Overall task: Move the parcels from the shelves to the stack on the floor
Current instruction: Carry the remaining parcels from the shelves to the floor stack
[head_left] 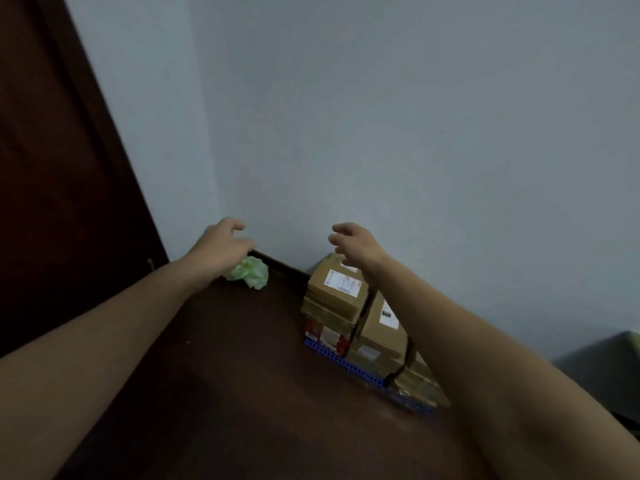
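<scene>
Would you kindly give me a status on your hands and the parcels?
Left hand open, empty. Right hand open, empty. Parcel stack on blue pallet against wall. Green crumpled bag apart from stack.

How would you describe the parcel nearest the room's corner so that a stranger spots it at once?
Find the grey wall; at its foot, parcels are stacked on a blue pallet. The parcel tops the stack's end nearer the green bag. Its white label has red marks, whereas the label on the neighbouring box has a dark one.
</scene>
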